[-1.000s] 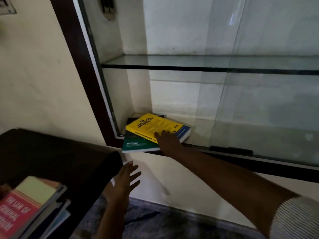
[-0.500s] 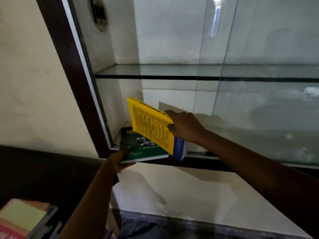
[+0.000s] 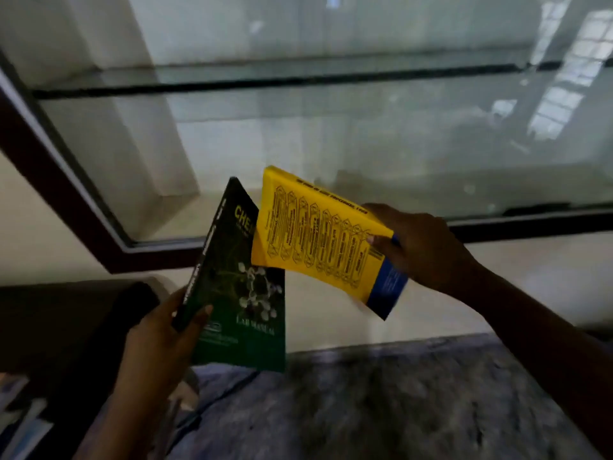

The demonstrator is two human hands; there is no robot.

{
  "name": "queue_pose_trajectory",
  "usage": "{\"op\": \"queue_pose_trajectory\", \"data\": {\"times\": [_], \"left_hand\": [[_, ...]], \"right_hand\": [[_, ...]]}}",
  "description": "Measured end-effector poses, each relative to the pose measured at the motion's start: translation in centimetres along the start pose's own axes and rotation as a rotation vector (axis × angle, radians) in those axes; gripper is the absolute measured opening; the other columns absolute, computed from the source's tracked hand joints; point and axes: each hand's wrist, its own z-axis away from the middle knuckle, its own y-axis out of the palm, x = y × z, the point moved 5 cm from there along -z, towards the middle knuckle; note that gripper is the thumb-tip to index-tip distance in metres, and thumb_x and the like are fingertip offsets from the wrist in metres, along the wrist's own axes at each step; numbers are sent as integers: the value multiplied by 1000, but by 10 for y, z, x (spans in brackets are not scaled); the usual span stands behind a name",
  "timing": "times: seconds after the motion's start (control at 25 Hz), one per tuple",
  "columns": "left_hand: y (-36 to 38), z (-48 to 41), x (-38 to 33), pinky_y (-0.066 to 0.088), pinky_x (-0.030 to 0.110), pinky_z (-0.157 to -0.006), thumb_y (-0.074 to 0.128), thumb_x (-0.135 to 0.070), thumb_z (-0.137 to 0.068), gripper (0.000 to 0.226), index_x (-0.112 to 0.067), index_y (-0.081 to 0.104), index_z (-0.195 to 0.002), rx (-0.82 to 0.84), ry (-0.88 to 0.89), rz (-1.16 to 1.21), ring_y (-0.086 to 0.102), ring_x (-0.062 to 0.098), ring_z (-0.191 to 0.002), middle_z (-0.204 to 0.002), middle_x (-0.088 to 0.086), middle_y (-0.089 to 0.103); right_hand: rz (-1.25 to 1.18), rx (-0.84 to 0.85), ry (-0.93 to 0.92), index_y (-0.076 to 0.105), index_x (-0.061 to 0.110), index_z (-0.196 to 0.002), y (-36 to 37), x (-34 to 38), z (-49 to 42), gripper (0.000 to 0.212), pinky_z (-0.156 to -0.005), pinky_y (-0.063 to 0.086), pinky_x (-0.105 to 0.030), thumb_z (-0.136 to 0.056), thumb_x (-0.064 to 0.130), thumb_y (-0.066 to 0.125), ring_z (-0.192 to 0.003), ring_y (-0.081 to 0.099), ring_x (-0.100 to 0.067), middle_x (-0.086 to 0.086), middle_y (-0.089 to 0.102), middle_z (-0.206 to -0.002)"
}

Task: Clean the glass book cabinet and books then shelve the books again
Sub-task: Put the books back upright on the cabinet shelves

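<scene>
My left hand (image 3: 159, 336) grips a dark green lab manual (image 3: 238, 293) by its spine edge, holding it upright in front of the cabinet. My right hand (image 3: 421, 247) grips a yellow book with a blue band (image 3: 318, 240) at its right end, tilted, its corner overlapping the green book's top. Both books hang in the air below the cabinet's bottom shelf (image 3: 205, 224). The glass book cabinet (image 3: 59, 180) has a dark wooden frame and a glass shelf (image 3: 265, 79) higher up; no books show on its shelves.
A dark table (image 3: 66, 327) stands at the left, with a few books (image 3: 20, 416) at its lower edge. A grey patterned floor (image 3: 398, 403) lies below. A sliding glass pane (image 3: 431, 144) covers the cabinet's right part.
Both books have come off the bottom shelf. My left hand took hold of the green manual and lifted it upright; my right hand drew the yellow book out and down. The view moved closer.
</scene>
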Motion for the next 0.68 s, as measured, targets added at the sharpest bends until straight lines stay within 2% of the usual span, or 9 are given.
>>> {"op": "queue_pose_trajectory", "data": {"times": [0.12,0.2,0.28,0.36,0.44,0.56,0.64,0.68], "left_hand": [[54,25,-38,47,19,-56,58,-15,-89,32,-15,56,-121,154,71,-64,58,7,-64,-86,9,66],[106,42,-75,48,10,-50,59,-14,-88,34,-17,56,-122,195,164,-73,57,2,-59,-86,9,66],[165,63,-121,47,9,-45,59,-13,-88,33,-19,56,-120,217,217,-23,56,-5,-53,-82,6,63],[219,81,-169,51,20,-52,59,-14,-88,34,-17,57,-122,221,275,20,59,5,-56,-83,7,62],[269,95,-220,51,27,-62,59,-17,-88,35,-15,58,-123,202,378,42,59,19,-63,-86,9,66],[320,117,-293,43,20,-59,57,-19,-90,36,-14,58,-125,155,537,83,52,11,-62,-83,3,61],[344,128,-340,39,17,-58,55,-18,-91,36,-15,56,-127,125,592,194,48,2,-63,-85,0,59],[351,130,-362,41,19,-60,54,-19,-91,36,-17,55,-127,111,616,268,50,2,-64,-86,0,60]], "right_hand": [[18,-27,125,41,24,-139,-23,-64,71,63,-78,41,-33,-79,44,37,-103,60,-33,-13,66,-111],[33,-53,248,41,25,-139,-46,-118,124,67,-80,42,-34,-75,45,34,-104,60,-34,-13,66,-112],[3,-111,395,40,27,-138,-75,-177,178,62,-79,40,-32,-80,45,36,-104,60,-34,-12,66,-112],[-45,-233,546,41,29,-137,-109,-235,223,48,-73,36,-28,-91,34,50,-99,61,-32,-13,66,-106],[-51,-346,651,40,30,-138,-143,-282,260,52,-70,33,-24,-90,17,58,-92,62,-32,-13,64,-90],[-31,-547,724,44,29,-135,-195,-334,292,50,-69,37,-24,-90,13,57,-80,63,-31,-9,62,-81],[-30,-685,699,45,30,-134,-232,-363,299,45,-69,41,-27,-92,19,55,-73,61,-24,-4,63,-81],[-22,-750,674,45,30,-134,-247,-375,298,44,-69,44,-29,-92,22,55,-73,60,-23,-3,63,-81]]}}
